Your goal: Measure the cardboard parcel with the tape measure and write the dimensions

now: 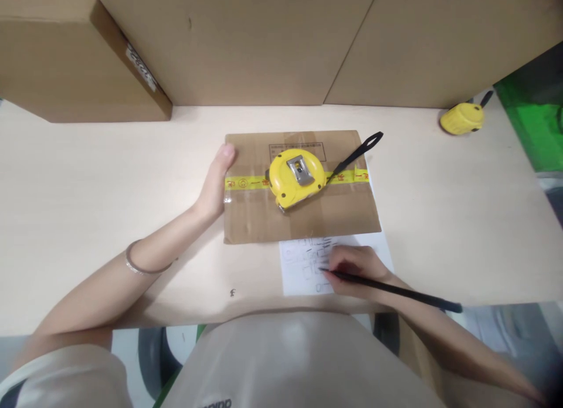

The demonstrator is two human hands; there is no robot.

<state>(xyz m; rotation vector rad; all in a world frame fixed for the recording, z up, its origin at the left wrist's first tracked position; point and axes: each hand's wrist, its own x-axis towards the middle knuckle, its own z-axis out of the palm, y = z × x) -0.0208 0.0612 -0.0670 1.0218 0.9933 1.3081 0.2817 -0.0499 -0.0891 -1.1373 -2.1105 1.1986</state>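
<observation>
My left hand (214, 179) grips the left side of a small cardboard box (251, 217), thumb at the top corner and the other fingers hidden. Yellow printed tape runs across this box. On top of it lies a yellow tape measure (288, 172) with a black wrist strap. A white sheet of paper (294, 278) with handwriting and small sketches sticks out from beneath the box. Over that sheet, my right hand (357, 266) is closed around a long black pen (411, 292), its tip at the paper.
Large cardboard boxes (246, 50) form a wall along the back of the pale table (448, 220). Another box (88, 68) with a white label stands at the back left. A second yellow tape measure (461, 118) rests at the back right. The table's front edge is close to my body.
</observation>
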